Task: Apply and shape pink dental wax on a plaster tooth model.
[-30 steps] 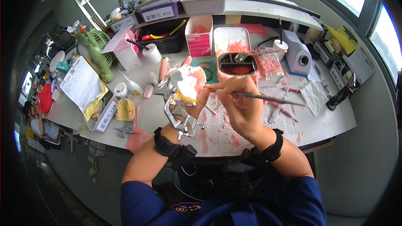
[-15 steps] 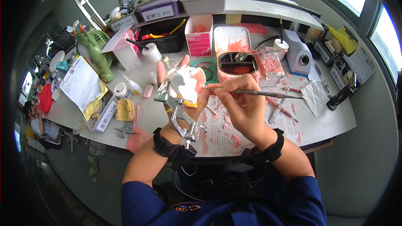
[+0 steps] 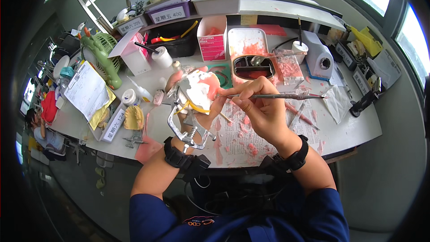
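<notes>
My left hand [image 3: 207, 119] is closed around a dental articulator carrying a white plaster cast [image 3: 190, 88]. Pink wax [image 3: 209, 84] covers the cast's right side, and a yellow band [image 3: 197, 107] runs along its lower edge. The articulator's metal frame [image 3: 191, 135], with its spring, hangs over my left wrist. In a pencil-like pinch, my right hand [image 3: 264, 113] grips a slim wax carver [image 3: 295, 96]. The carver's left end meets the pink wax beside my left thumb; the exact contact is too small to make out. Its other end points right.
Behind my hands stand a metal wax tin [image 3: 253, 75] with a spoon across it and a pink-white wax box [image 3: 213, 40]. Wax scraps litter the printed paper [image 3: 237, 139]. A yellow dental cast [image 3: 134, 117] stands left, a blue-grey machine [image 3: 319, 58] right, and a green fan [image 3: 101, 56] far left.
My left hand has turned the articulator, so its metal frame now sits further left and the cast is tilted differently. The carver has rolled in my right fingers and lies more level.
</notes>
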Motion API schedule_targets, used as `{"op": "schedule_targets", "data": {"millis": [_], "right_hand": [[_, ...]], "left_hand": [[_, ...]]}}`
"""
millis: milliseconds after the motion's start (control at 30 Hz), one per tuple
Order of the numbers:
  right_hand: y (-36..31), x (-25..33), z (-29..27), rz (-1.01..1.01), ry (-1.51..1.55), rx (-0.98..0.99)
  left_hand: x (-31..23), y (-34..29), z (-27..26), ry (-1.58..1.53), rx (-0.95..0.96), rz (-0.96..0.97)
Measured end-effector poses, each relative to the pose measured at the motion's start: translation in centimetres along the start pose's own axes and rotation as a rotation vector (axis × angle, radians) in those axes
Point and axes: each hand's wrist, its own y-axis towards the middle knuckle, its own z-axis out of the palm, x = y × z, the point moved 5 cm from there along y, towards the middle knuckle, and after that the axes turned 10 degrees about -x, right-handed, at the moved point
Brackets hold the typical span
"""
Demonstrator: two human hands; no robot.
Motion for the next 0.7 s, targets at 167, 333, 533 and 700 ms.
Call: {"op": "schedule_targets", "data": {"millis": [167, 333, 533, 700], "right_hand": [[-0.15, -0.29, -0.29, -0.105, -0.189, 0.005], [-0.30, -0.12, 0.17, -0.115, -0.108, -0.054], [-0.48, -0.65, 0.21, -0.132, -0.035, -0.100], [-0.81, -0.54, 0.31, -0.115, -0.108, -0.132]], "left_hand": [[-0.36, 0.06, 0.20, 0.099, 0.045, 0.031], [-0.47, 0.15, 0.32, 0.013, 0.022, -0.043], [-0.83, 0.26, 0.48, 0.032, 0.028, -0.004], [-0.65, 0.10, 0.59, 0.058, 0.045, -0.004]]}}
